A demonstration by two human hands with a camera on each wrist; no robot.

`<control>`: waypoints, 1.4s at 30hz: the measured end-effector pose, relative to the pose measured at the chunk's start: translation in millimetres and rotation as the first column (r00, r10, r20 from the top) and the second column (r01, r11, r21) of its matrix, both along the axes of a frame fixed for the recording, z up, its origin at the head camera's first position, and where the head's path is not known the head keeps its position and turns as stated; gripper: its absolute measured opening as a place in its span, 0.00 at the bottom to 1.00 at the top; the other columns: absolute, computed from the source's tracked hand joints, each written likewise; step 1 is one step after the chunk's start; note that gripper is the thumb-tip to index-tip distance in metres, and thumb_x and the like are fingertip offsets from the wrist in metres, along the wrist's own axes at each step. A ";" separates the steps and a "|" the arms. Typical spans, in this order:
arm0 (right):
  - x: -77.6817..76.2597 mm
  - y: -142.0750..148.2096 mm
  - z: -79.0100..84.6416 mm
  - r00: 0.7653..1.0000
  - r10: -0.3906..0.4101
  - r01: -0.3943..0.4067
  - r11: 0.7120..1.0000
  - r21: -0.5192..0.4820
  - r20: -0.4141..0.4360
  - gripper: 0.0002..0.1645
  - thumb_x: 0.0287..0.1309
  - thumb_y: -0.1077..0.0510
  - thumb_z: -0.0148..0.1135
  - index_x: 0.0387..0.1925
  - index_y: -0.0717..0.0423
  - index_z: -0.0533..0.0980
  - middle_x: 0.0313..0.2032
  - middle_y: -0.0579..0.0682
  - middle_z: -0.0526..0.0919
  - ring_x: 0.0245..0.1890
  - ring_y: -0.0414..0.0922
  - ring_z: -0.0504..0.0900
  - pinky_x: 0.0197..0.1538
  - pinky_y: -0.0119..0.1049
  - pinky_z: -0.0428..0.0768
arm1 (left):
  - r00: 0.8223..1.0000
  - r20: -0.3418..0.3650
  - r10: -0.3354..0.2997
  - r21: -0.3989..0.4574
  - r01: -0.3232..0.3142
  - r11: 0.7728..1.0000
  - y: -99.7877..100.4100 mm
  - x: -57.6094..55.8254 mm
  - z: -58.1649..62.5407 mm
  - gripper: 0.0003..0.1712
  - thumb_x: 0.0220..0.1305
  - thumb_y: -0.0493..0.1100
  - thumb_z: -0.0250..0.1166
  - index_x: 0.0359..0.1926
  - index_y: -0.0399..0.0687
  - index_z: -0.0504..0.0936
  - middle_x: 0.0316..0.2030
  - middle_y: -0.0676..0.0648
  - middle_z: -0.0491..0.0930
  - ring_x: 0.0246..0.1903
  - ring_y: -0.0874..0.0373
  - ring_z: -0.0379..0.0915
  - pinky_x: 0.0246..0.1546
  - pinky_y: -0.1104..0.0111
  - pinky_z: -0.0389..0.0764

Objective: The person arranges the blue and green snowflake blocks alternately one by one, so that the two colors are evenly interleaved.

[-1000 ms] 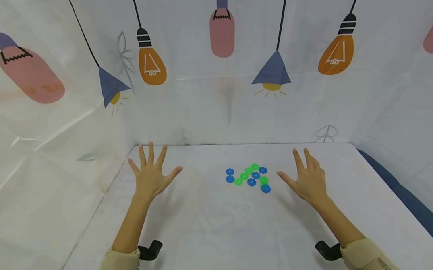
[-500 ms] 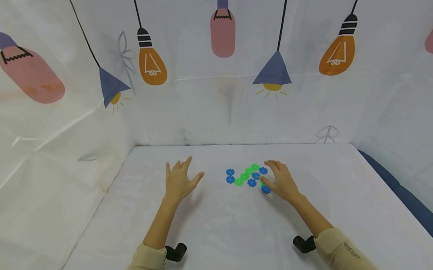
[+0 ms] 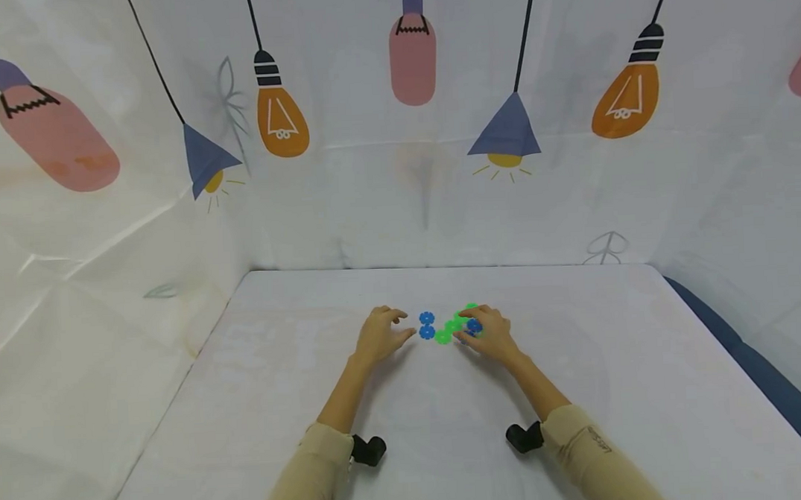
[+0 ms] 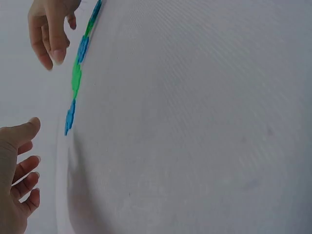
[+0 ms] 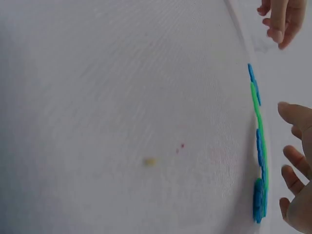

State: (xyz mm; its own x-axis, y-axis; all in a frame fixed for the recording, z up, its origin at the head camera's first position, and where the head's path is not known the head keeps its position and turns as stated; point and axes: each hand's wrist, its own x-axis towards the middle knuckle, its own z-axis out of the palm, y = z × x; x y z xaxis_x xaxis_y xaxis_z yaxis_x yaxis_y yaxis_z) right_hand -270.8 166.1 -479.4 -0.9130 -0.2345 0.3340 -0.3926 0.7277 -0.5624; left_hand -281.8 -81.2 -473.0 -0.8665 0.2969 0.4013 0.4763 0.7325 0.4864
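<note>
Several small flower-shaped discs lie flat on the white table, some blue [image 3: 427, 331] and some green [image 3: 443, 337]. They form a loose zigzag cluster. My left hand [image 3: 380, 337] hovers just left of the blue pair, thumb and fingers apart, with nothing between them. Over the right part of the cluster is my right hand [image 3: 494, 337], its fingers bent loosely and spread from the thumb. It hides some discs there. Both wrist views show a gap between the hands and the discs, seen edge-on as a blue and green strip [image 4: 76, 78].
The white tabletop [image 3: 448, 427] spreads around the cluster. At the back stands a white sheet [image 3: 372, 206] printed with lamps. A black curved piece [image 3: 369, 450] sticks out at the left wrist, and a similar black piece [image 3: 524, 438] at the right wrist. Dark blue fabric [image 3: 748, 361] shows beyond the right edge.
Both hands have come inward from wide apart toward the discs, their fingers bending from a spread pose. The right hand now covers part of the cluster. The discs appear unmoved.
</note>
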 end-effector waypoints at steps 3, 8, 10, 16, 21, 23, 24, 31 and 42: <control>-3.2 -7.0 -0.6 0.999 0.017 -0.018 0.999 0.030 0.027 0.22 0.49 0.53 0.69 0.46 0.58 0.79 0.46 0.60 0.78 0.48 0.62 0.71 0.45 0.64 0.61 | 0.998 0.049 -0.033 -0.014 0.034 0.999 7.9 -6.0 -3.5 0.17 0.52 0.46 0.71 0.40 0.39 0.84 0.32 0.43 0.80 0.37 0.50 0.74 0.39 0.60 0.76; -10.5 -14.0 -3.6 0.993 0.058 -0.063 0.996 0.058 0.099 0.21 0.48 0.53 0.67 0.45 0.57 0.80 0.45 0.57 0.79 0.49 0.59 0.71 0.48 0.69 0.59 | 0.991 0.109 -0.082 -0.053 0.088 0.995 15.4 -12.5 -8.1 0.17 0.51 0.46 0.71 0.39 0.41 0.84 0.33 0.44 0.80 0.36 0.52 0.74 0.39 0.63 0.75; -12.9 -15.8 -4.6 0.991 0.058 -0.067 0.995 0.073 0.122 0.21 0.48 0.52 0.66 0.45 0.56 0.80 0.46 0.57 0.79 0.51 0.58 0.71 0.50 0.70 0.58 | 0.989 0.115 -0.095 -0.070 0.104 0.992 16.9 -13.8 -9.7 0.17 0.50 0.47 0.71 0.39 0.42 0.84 0.33 0.44 0.79 0.36 0.52 0.74 0.39 0.63 0.75; -17.7 -18.7 -4.4 0.987 0.066 -0.084 0.990 0.117 0.147 0.17 0.48 0.51 0.66 0.39 0.54 0.82 0.46 0.57 0.80 0.51 0.57 0.72 0.51 0.72 0.57 | 0.988 0.095 -0.120 -0.067 0.127 0.990 20.7 -17.9 -14.1 0.14 0.48 0.45 0.71 0.36 0.42 0.85 0.31 0.43 0.79 0.34 0.52 0.74 0.37 0.63 0.75; -18.8 -20.0 -3.1 0.980 0.107 -0.130 0.982 0.134 0.167 0.15 0.47 0.52 0.67 0.37 0.53 0.82 0.45 0.56 0.80 0.51 0.56 0.72 0.50 0.72 0.56 | 0.991 0.094 -0.096 -0.084 0.104 0.991 24.7 -20.1 -17.5 0.13 0.48 0.45 0.71 0.35 0.44 0.86 0.29 0.45 0.79 0.31 0.54 0.73 0.33 0.66 0.74; -18.8 -20.8 -2.5 0.976 0.122 -0.147 0.981 0.130 0.182 0.15 0.47 0.52 0.67 0.37 0.54 0.82 0.44 0.56 0.80 0.50 0.55 0.73 0.50 0.71 0.57 | 0.992 0.097 -0.074 -0.084 0.083 0.993 26.3 -20.1 -18.3 0.13 0.47 0.46 0.71 0.35 0.45 0.86 0.29 0.46 0.78 0.30 0.55 0.73 0.32 0.66 0.73; -18.8 -21.3 -2.0 0.973 0.128 -0.153 0.980 0.124 0.192 0.15 0.46 0.52 0.67 0.37 0.55 0.81 0.44 0.56 0.79 0.51 0.55 0.73 0.51 0.71 0.57 | 0.993 0.101 -0.065 -0.083 0.074 0.994 27.0 -20.1 -18.6 0.13 0.47 0.46 0.71 0.35 0.45 0.86 0.29 0.46 0.77 0.30 0.55 0.72 0.31 0.66 0.73; -18.1 -23.3 0.1 0.963 0.136 -0.163 0.981 0.101 0.233 0.15 0.46 0.53 0.68 0.36 0.57 0.80 0.40 0.53 0.79 0.48 0.53 0.73 0.52 0.66 0.60 | 0.988 0.151 -0.027 -0.107 0.043 0.993 31.1 -19.3 -17.0 0.17 0.48 0.48 0.71 0.38 0.44 0.85 0.28 0.49 0.75 0.29 0.58 0.69 0.33 0.64 0.70; -14.0 -25.0 -1.3 0.969 0.099 -0.119 0.990 0.078 0.227 0.14 0.43 0.54 0.68 0.33 0.56 0.79 0.37 0.51 0.78 0.43 0.50 0.73 0.51 0.62 0.62 | 0.968 0.249 -0.001 -0.128 0.034 0.991 38.3 -21.0 -12.2 0.18 0.44 0.45 0.71 0.36 0.39 0.82 0.27 0.49 0.74 0.29 0.58 0.68 0.36 0.64 0.69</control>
